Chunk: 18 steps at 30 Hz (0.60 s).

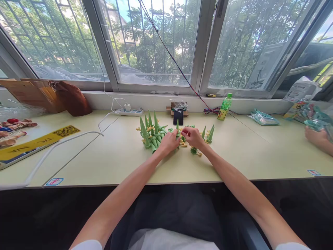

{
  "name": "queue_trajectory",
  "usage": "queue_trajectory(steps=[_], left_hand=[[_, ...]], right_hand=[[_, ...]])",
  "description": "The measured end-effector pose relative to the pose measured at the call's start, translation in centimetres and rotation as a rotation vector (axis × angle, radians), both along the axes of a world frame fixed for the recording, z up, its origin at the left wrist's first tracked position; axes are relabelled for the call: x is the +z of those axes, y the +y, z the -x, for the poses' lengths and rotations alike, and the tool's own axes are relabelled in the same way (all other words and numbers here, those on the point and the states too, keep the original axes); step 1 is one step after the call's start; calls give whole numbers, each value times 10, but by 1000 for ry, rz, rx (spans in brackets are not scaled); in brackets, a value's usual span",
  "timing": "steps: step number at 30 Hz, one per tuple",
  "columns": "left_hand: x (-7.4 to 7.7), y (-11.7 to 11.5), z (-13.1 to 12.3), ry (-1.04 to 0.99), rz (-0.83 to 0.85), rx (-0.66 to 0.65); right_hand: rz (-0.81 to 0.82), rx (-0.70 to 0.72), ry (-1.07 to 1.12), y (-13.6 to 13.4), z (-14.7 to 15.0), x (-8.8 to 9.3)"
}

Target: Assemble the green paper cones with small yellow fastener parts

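My left hand is closed around a green cone whose pointed tip sticks up above the fingers. Close beside it, my right hand has its fingertips pinched at the cone's side; what they hold is too small to make out. On the left, several green cones stand upright with yellow pieces at their sides, and more lie tipped over against my left hand. To the right, a few cones stand, and a green cup-shaped end lies with a small yellow piece.
Behind the hands are a dark phone and a small cardboard box. A green-capped bottle stands back right, near bagged goods. Another person's hand is at far right. A white cable crosses the left side.
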<state>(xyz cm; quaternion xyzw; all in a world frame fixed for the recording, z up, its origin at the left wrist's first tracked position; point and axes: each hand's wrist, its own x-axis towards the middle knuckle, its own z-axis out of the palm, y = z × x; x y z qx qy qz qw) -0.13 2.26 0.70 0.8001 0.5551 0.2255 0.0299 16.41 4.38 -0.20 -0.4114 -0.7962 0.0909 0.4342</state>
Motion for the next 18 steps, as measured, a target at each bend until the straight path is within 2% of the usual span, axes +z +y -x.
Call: queue_trajectory(steps=[11, 18], left_hand=[[7, -4, 0, 104, -37, 174], [4, -1, 2, 74, -13, 183]], right_hand=[[60, -40, -192, -3, -3, 2], [100, -47, -250, -4, -2, 4]])
